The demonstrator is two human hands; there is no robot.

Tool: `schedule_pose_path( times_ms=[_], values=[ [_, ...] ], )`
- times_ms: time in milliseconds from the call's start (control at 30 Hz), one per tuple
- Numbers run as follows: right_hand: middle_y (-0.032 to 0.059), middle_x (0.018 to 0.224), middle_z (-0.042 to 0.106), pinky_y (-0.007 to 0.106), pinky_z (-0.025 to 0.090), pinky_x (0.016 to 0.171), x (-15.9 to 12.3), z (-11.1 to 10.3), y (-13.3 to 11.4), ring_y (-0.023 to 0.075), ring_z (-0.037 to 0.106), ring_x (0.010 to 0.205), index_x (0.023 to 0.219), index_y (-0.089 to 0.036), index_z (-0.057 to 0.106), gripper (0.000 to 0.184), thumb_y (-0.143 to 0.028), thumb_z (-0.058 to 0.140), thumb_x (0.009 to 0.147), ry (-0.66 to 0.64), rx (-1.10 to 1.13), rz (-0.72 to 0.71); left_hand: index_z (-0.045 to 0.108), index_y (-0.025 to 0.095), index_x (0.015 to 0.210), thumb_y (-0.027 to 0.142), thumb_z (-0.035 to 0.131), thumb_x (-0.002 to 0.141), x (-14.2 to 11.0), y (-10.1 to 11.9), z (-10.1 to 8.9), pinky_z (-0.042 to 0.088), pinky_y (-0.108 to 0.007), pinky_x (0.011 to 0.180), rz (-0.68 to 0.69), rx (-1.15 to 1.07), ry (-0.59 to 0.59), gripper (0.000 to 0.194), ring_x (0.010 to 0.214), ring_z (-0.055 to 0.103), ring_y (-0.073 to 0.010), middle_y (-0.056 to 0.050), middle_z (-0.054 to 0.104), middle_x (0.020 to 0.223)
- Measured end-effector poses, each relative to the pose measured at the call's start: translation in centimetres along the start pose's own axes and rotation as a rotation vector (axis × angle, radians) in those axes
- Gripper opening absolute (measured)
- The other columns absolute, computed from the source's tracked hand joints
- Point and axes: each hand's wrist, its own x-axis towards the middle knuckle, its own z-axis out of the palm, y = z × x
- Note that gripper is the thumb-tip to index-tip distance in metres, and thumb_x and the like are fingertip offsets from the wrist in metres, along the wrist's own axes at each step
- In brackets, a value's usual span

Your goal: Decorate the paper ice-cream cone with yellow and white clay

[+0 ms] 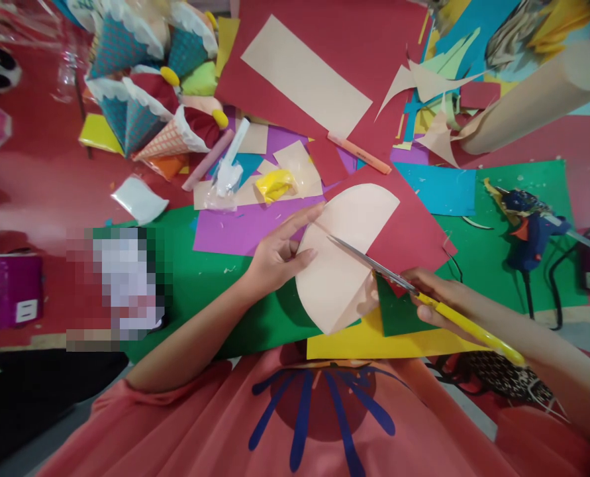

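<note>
My left hand (282, 248) pinches the left edge of a cream semicircle of paper (324, 285), thumb on top. My right hand (436, 295) is closed round the scissors (466, 321) near their pivot, the long yellow handles pointing back along my forearm. Their metal blades lie across the front of the paper, tips near its middle; whether they cut into it I cannot tell. Beneath is a red sheet (408, 225), over green sheets (215, 291). An orange highlighter pen (359, 152) lies just beyond the paper.
Paper ice-cream cones (126, 112) stand at the back left. A cream strip (304, 73) rests on a red sheet. Curved offcuts (424, 79) and a rolled cream sheet (528, 99) are at the back right. A blue glue gun (533, 232) with its cable lies right. A yellow-wrapped piece (275, 185) sits centrally.
</note>
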Motion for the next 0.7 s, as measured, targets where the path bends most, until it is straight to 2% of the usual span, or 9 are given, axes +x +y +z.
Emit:
schedule_pose_path(
  times_ms=[133, 367, 567, 633, 700],
  values=[
    [0.0018, 0.085, 0.063, 0.023, 0.049, 0.060, 0.5, 0.4, -0.1, 0.0138, 0.059, 0.072, 0.100, -0.024, 0.060, 0.039, -0.059, 0.055, 0.085, -0.014, 0.109, 0.040, 0.056, 0.031, 0.133, 0.036, 0.071, 0.080, 0.0, 0.0, 0.1, 0.049, -0.013, 0.048, 0.018, 0.006, -0.008, 0.055, 0.061, 0.060, -0.0018, -0.011, 0.037, 0.155],
    [0.0028, 0.084, 0.066, 0.025, 0.050, 0.064, 0.8, 0.3, 0.5, 0.0168, 0.061, 0.074, 0.104, -0.023, 0.061, 0.035, -0.053, 0.059, 0.085, -0.010, 0.023, -0.030, 0.057, 0.029, 0.133, 0.038, 0.071, 0.079, -0.1, 0.3, 0.2, 0.048, -0.013, 0.047, 0.018, 0.010, -0.002, 0.057, 0.061, 0.060, -0.0029, -0.011, 0.044, 0.150],
    [0.0031, 0.083, 0.067, 0.026, 0.050, 0.062, 1.2, 0.6, 0.4, 0.0176, 0.061, 0.074, 0.099, -0.022, 0.063, 0.038, -0.057, 0.058, 0.082, 0.011, 0.018, 0.003, 0.060, 0.028, 0.128, 0.038, 0.073, 0.078, 0.0, 0.3, 0.2, 0.048, -0.012, 0.046, 0.017, -0.028, -0.009, 0.053, 0.059, 0.059, -0.0017, -0.009, 0.049, 0.146],
    [0.0024, 0.080, 0.066, 0.025, 0.049, 0.061, 1.3, 0.8, 0.5, 0.0166, 0.060, 0.072, 0.097, -0.022, 0.062, 0.040, -0.059, 0.059, 0.081, 0.022, 0.029, -0.006, 0.062, 0.028, 0.125, 0.038, 0.074, 0.077, 0.0, 0.3, 0.1, 0.047, -0.012, 0.046, 0.002, -0.044, -0.005, 0.050, 0.056, 0.058, -0.0018, -0.009, 0.057, 0.137],
    [0.0013, 0.078, 0.065, 0.024, 0.048, 0.059, 1.4, 0.9, 0.7, 0.0156, 0.059, 0.069, 0.097, -0.023, 0.062, 0.041, -0.061, 0.059, 0.081, 0.044, 0.032, -0.019, 0.060, 0.027, 0.128, 0.039, 0.074, 0.077, -0.1, 0.2, 0.0, 0.047, -0.014, 0.045, -0.053, -0.064, -0.014, 0.054, 0.053, 0.056, -0.0035, -0.007, 0.069, 0.115]
  ],
)
